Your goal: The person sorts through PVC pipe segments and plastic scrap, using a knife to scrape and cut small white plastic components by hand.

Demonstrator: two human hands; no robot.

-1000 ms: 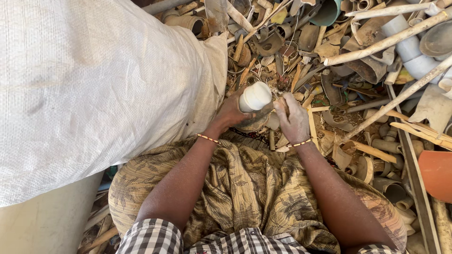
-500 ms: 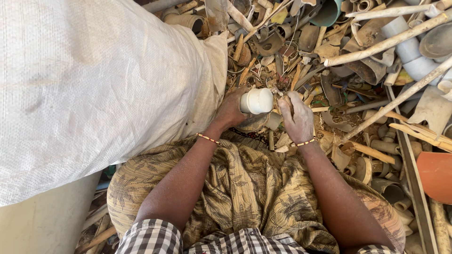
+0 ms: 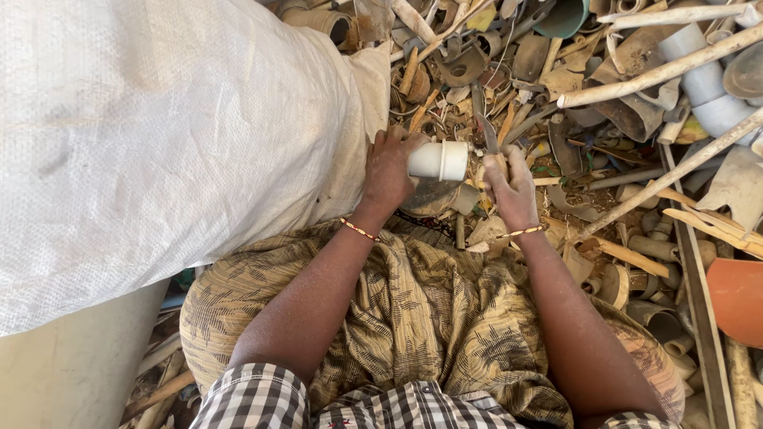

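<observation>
Nearest, a checked black-and-white shirt (image 3: pixel 262 401) and an olive patterned cloth (image 3: pixel 413 318) draped over the lap fill the bottom of the view, and both forearms reach forward from it over ground that is hidden under broken plastic. Each wrist wears a thin beaded yellow-and-red bracelet (image 3: pixel 359 230). The left hand (image 3: pixel 389 171) is closed around one end of a short white plastic pipe coupling (image 3: pixel 439 160), a stubby cylinder with a slightly wider collar at its free end, lying roughly level and pointing to the right, just above the scrap. The right hand (image 3: pixel 513 187) is clenched on the handle of a knife with a dull grey metal blade (image 3: pixel 486 131); the blade points away from the body and its lower part stands just beside the coupling's collar (whether it touches cannot be told). Under the hands lie curved tan shards and a flat dark piece (image 3: pixel 433 195). To the left, a big bulging white woven sack (image 3: pixel 159 135) presses close against the left arm and blocks that whole side. To the right sits an orange clay-coloured curved piece (image 3: pixel 739 298). Farther off, the heap of dusty cut pipe offcuts (image 3: pixel 604 95) spreads out, crossed by long pale sticks (image 3: pixel 660 71), with grey-white pipe sections (image 3: pixel 707 87) and a teal pipe end (image 3: pixel 564 16) at the far edge.
</observation>
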